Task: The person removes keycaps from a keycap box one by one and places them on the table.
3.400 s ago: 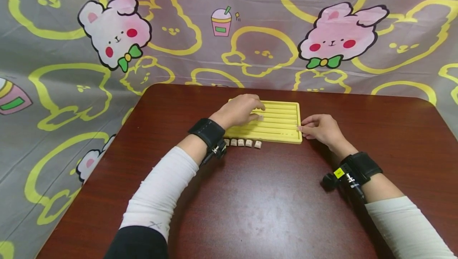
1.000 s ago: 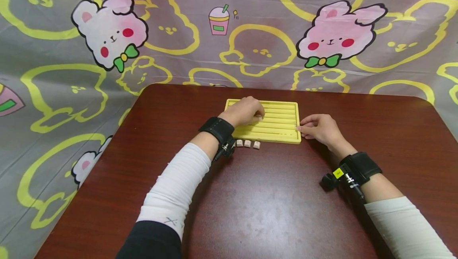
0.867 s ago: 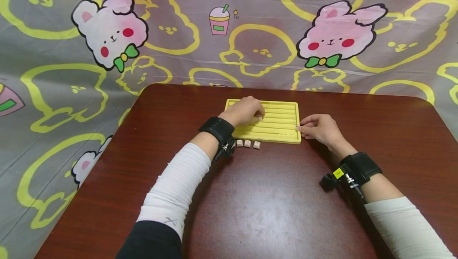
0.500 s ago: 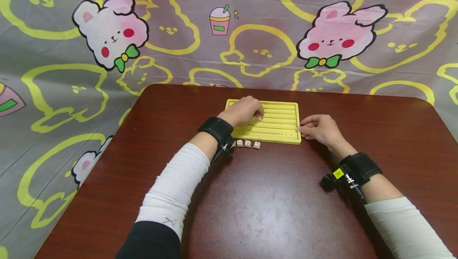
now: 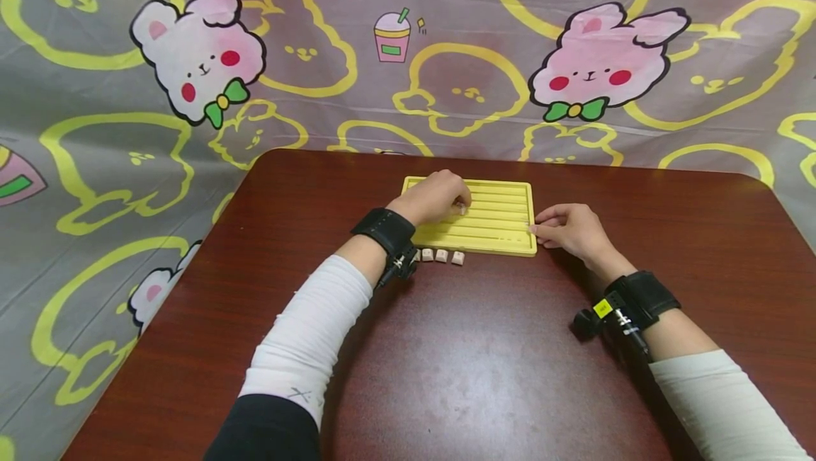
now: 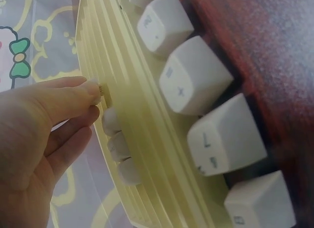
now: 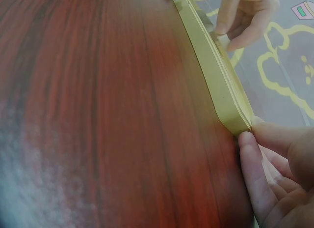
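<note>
- You're in a cloth-screened corner — which kind of room, unclear.
- Cartoon-printed cloth (image 5: 376,103) hangs across your upper frame.
- Wood-grain table (image 5: 484,333) fills your lower centre.

I watch two white-sleeved arms (image 5: 312,330) slant inward from the frame's lower edge; the bare left hand (image 5: 432,197), near centre, pinches with bent fingers (image 6: 73,148); the bare right hand (image 5: 574,229), further right, pinches likewise.

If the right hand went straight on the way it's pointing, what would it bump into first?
The yellow tray, straight away: the right hand appears to be touching its right edge, near the front corner.
</note>
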